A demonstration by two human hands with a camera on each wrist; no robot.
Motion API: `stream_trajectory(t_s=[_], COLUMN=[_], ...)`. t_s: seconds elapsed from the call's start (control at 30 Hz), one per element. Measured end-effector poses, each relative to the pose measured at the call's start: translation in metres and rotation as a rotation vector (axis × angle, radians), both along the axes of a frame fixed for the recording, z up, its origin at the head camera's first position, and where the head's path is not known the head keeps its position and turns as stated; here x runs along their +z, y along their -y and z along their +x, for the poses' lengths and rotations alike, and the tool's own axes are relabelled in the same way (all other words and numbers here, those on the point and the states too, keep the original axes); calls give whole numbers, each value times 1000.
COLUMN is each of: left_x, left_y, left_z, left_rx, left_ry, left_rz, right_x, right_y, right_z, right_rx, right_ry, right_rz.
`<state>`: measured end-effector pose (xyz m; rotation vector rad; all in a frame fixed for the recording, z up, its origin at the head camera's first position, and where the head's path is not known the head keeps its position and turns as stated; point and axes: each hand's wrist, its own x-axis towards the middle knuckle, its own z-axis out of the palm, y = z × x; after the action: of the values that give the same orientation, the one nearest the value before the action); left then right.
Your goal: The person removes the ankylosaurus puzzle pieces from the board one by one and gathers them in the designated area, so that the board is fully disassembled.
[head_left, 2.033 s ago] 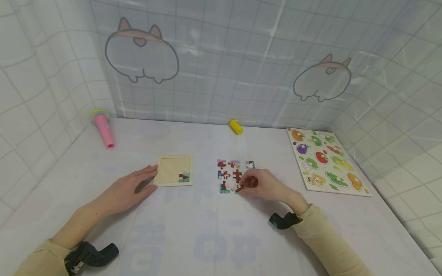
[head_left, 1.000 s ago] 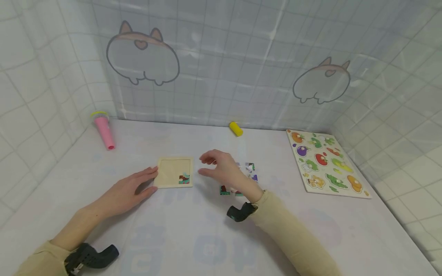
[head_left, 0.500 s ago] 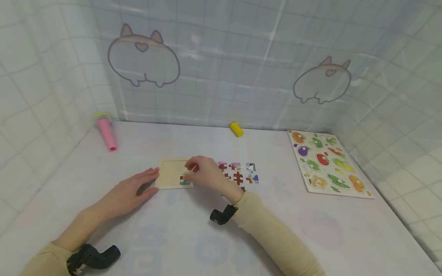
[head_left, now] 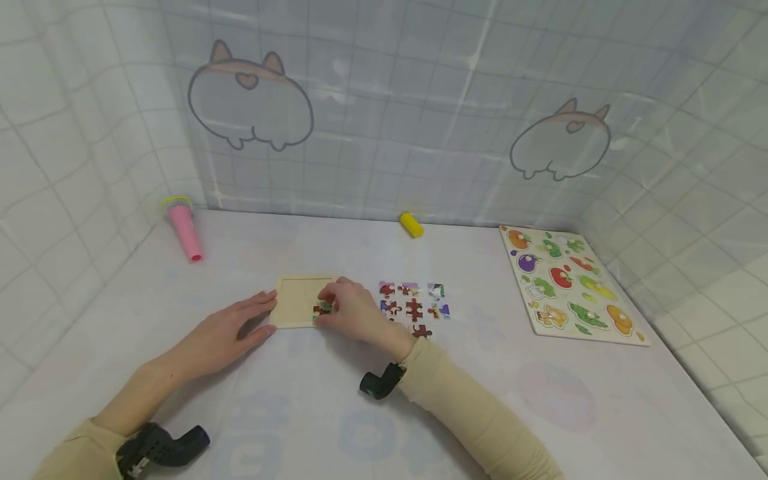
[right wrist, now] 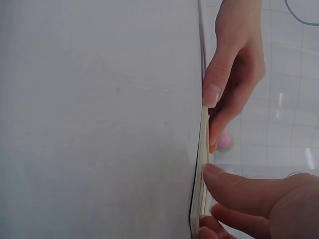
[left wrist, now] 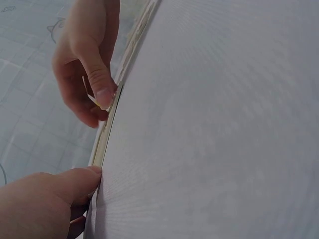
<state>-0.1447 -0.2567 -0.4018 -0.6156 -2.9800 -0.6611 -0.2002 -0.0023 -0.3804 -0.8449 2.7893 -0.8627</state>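
Note:
A small square wooden puzzle tray (head_left: 292, 303) lies on the table. My left hand (head_left: 225, 333) rests against its left edge, fingers and thumb fairly straight and spread. At the tray's near right corner my right hand (head_left: 354, 310) bends thumb and forefinger around a jigsaw piece (head_left: 320, 311), which is partly hidden by the fingertips. The loose jigsaw pieces (head_left: 414, 309), brown with coloured bits, lie in rows just right of the tray. My right wrist covers some of them. Both wrist views show the tray nearly edge-on between the hands.
A pink toy microphone (head_left: 187, 233) lies at the back left. A yellow cylinder (head_left: 411, 225) sits near the back wall. On the right is a vegetable peg puzzle board (head_left: 570, 287). Tiled-pattern cloth walls stand behind and at both sides.
My right hand has moved left from the loose pieces to the tray's near right corner, and its fingertips have come down at the piece there. My left hand has stayed at the tray's edge.

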Motion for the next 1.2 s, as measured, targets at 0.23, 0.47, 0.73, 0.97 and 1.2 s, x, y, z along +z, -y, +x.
stream_trajectory(t_s=[0.23, 0.47, 0.73, 0.97, 1.2], left_x=[-1, -2, -1, 0, 0], left_y=[1, 1, 0, 0, -1], left_z=[-1, -1, 0, 1, 0], left_rx=[-5, -1, 3, 6, 8], left_ry=[-7, 0, 2, 0, 11], left_rz=[1, 0, -6, -14, -14], right_x=[-3, -5, -5, -5, -6], right_y=[2, 2, 2, 2, 2], right_z=[0, 1, 1, 2, 2], right_rx=[-2, 7, 15, -3, -20], right_ry=[-12, -25, -7, -8, -14], right_rz=[23, 16, 5, -7, 6])
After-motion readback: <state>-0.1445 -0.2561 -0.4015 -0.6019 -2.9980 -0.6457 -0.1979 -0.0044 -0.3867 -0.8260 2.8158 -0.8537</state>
